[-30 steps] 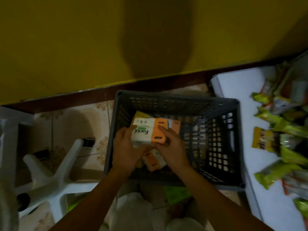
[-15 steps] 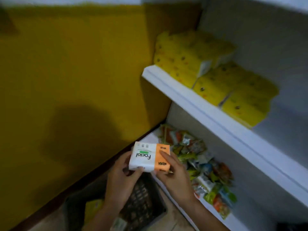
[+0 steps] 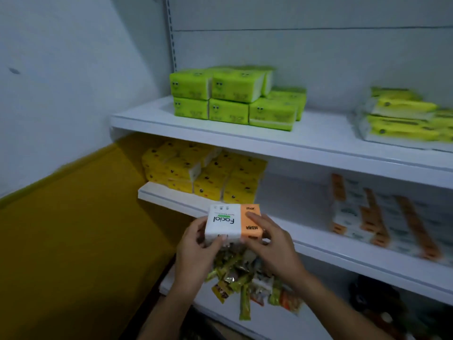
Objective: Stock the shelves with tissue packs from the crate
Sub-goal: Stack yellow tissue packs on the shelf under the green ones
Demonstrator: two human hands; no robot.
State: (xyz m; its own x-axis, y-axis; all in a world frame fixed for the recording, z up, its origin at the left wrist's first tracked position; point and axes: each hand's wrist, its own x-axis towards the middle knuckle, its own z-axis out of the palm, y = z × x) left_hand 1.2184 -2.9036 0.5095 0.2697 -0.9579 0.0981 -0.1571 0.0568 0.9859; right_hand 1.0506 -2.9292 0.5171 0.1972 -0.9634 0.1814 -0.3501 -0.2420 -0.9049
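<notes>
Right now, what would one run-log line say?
tissue pack: unshelved | left hand: grips it | right hand: grips it | behind: middle shelf

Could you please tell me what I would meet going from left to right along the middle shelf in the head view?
Yellow tissue packs → a bare stretch of the middle shelf → white-and-orange tissue packs.

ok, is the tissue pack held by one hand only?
No, the left hand and the right hand both grip the tissue pack, one at each end.
</notes>
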